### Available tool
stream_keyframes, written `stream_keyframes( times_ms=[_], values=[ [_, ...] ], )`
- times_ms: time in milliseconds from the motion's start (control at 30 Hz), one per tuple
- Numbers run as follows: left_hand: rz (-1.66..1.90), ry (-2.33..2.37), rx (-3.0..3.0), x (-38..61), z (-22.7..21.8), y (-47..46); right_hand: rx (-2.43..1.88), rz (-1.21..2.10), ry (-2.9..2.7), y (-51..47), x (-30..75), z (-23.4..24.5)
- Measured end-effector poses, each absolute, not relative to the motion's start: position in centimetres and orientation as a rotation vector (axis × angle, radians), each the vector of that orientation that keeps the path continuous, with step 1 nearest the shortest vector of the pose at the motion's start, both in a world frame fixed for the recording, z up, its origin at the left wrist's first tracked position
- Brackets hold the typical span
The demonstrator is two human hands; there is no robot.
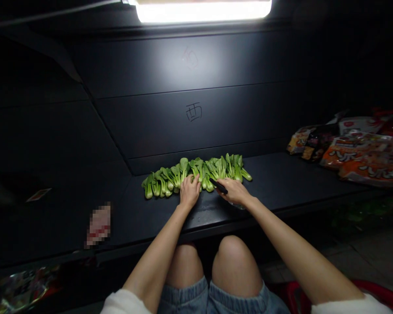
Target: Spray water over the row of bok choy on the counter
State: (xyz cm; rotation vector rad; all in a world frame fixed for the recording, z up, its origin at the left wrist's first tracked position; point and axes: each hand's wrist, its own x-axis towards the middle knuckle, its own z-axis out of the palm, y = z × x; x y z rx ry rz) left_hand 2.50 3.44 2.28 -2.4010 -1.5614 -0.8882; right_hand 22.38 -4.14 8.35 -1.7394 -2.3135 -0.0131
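Note:
A row of small green bok choy heads (170, 176) lies along the back of a black shelf (281, 183), stems toward me. My left hand (189, 192) rests palm down on the greens near the middle of the row, fingers spread a little. Just right of it, my right hand (236, 192) is closed round a thin black object (218, 186), a handle or pen-like tool I cannot name, whose tip points at the bok choy.
Bright orange and red packaged goods (356, 150) are piled at the shelf's right end. A small card (38, 194) and a blurred label (98, 224) sit on the dark panel to the left. A lamp (203, 9) shines overhead. My knees are under the shelf edge.

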Motion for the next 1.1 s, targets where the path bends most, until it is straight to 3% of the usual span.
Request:
stream_keyframes(
  times_ms=[533,1100],
  values=[
    [-1.039,-1.400,-2.469,1.4,-0.7,2.9,-1.612,-0.083,-2.258,-4.9,23.9,7.9],
    [-1.002,-1.443,-2.412,1.3,-1.8,2.9,-1.920,-0.138,-2.203,-5.3,26.0,8.2]
  ],
)
